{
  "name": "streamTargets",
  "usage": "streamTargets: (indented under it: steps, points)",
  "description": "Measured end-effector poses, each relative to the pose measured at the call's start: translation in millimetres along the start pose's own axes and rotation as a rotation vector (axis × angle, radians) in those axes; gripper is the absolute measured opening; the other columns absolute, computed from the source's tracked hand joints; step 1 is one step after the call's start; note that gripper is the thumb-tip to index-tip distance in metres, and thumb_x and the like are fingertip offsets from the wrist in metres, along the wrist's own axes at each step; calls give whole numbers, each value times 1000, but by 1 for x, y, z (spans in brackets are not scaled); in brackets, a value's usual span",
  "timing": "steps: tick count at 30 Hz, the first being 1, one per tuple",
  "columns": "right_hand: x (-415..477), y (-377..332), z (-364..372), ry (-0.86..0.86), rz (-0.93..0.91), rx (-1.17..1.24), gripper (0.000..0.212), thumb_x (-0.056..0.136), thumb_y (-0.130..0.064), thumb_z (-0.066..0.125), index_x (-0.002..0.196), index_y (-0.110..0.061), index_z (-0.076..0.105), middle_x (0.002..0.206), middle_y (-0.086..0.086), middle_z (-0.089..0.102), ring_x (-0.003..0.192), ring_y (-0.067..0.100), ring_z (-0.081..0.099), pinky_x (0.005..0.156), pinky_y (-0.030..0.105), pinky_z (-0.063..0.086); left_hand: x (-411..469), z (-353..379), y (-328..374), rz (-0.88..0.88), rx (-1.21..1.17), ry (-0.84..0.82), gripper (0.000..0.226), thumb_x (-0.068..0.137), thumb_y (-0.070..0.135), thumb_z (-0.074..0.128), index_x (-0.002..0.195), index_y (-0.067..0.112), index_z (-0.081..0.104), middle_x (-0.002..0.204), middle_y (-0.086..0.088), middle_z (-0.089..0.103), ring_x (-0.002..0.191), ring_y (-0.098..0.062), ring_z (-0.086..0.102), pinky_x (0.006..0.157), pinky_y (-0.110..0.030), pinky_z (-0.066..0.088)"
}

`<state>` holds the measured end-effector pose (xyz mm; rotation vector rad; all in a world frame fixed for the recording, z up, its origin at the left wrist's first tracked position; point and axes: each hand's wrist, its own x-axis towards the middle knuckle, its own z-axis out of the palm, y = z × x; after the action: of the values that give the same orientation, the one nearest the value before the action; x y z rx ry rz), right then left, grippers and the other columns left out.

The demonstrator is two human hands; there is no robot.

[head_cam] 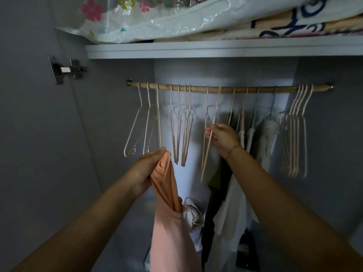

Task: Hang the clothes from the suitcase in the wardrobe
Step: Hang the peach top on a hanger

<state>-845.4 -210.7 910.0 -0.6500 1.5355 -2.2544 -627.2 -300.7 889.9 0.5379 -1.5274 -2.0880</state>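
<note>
Left hand: fingers curled close together, clamped on the bunched top of a peach garment. The garment is held up in front of the open wardrobe, below the rod. The rest of it hangs straight down to the bottom edge of the view.

Right hand: raised, palm away. A pale hanger is pinched between thumb and fingertips, with the other fingers curled in beside them. The hanger is tilted, its top end up at rod level and its lower end slanting down-left. Whether its hook is on the rod cannot be told. A thin bracelet is seen on the right wrist.

The two hands are apart, and the garment is not touching the held hanger.

Rod: empty hangers are spread along the left and middle, and a tight bunch is pushed to the right end. White clothes are hung right of the right hand, and dark clothes are seen below it. A crumpled light cloth lies low in the wardrobe, just beside the garment.

Shelf above the rod: a clear flowered plastic bag and a folded patterned blanket are laid on it. A metal hinge is fixed at the left, joining door and side wall.
</note>
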Motion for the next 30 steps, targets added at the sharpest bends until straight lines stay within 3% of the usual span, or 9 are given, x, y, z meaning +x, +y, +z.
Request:
streamTargets:
  steps: [4, 6, 9, 11, 13, 16, 21, 26, 30]
  points:
    - [-61, 2, -11, 10, -10, 1, 20, 95, 0, 45, 82, -12, 54, 76, 7, 58, 64, 11, 60, 55, 15, 50, -8, 0, -4, -11, 20, -14, 19, 93, 22, 55, 80, 12, 64, 67, -2, 66, 57, -12, 62, 62, -23, 52]
    - [-96, 8, -23, -44, -20, 23, 18, 94, 3, 44, 99, -12, 53, 79, 8, 57, 69, 14, 56, 55, 16, 49, -13, -1, -7, -12, 18, -10, 18, 92, 22, 56, 79, 13, 64, 65, -1, 66, 57, -11, 62, 63, -24, 50]
    - [-133, 21, -39, -170, 51, 75, 43, 91, 9, 45, 121, -22, 42, 85, 11, 60, 66, 12, 61, 58, 18, 51, -20, -6, -10, -6, 12, -8, 15, 92, 21, 56, 82, 13, 65, 70, -1, 67, 63, -11, 62, 69, -25, 51]
    - [-142, 28, -44, -161, 150, 109, 37, 92, 7, 44, 113, -23, 47, 80, 9, 61, 61, 12, 60, 55, 20, 51, -24, -8, -12, -17, 24, -17, 15, 92, 22, 57, 86, 12, 65, 80, -5, 65, 71, -14, 60, 78, -29, 49]
    - [-142, 34, -48, -93, 218, 34, 20, 95, 0, 43, 93, -18, 53, 68, 7, 50, 56, 13, 48, 45, 19, 43, -25, -8, -15, -24, 37, -12, 15, 92, 22, 56, 86, 12, 65, 82, -5, 65, 72, -14, 61, 79, -28, 50]
    - [-147, 50, -58, -67, 274, -140, 32, 98, -8, 40, 67, -18, 42, 59, 4, 31, 40, 7, 30, 36, 18, 22, -28, -9, -21, -24, 51, -26, 17, 93, 21, 54, 84, 12, 65, 75, -2, 70, 68, -12, 64, 71, -23, 54]
    - [-176, 71, -68, -92, 254, -252, 19, 98, -13, 44, 82, -16, 53, 56, 0, 35, 44, 9, 29, 38, 19, 24, -39, -18, -41, -63, 66, -16, 18, 93, 21, 54, 89, 9, 67, 78, -3, 73, 68, -12, 69, 66, -22, 57]
    - [-199, 84, -72, -118, 316, -362, 38, 93, -29, 56, 61, -15, 43, 51, 3, 36, 44, 15, 34, 44, 24, 31, -51, -33, -61, -135, 143, 2, 23, 91, 26, 57, 102, 7, 64, 97, -11, 65, 82, -20, 63, 80, -30, 55]
    - [-208, 95, -69, -97, 447, -521, 45, 92, -41, 54, 57, -18, 36, 48, 1, 34, 36, 10, 30, 37, 18, 23, -60, -34, -70, -128, 194, 20, 15, 91, 25, 57, 88, 11, 64, 84, -6, 66, 73, -14, 62, 68, -23, 56]
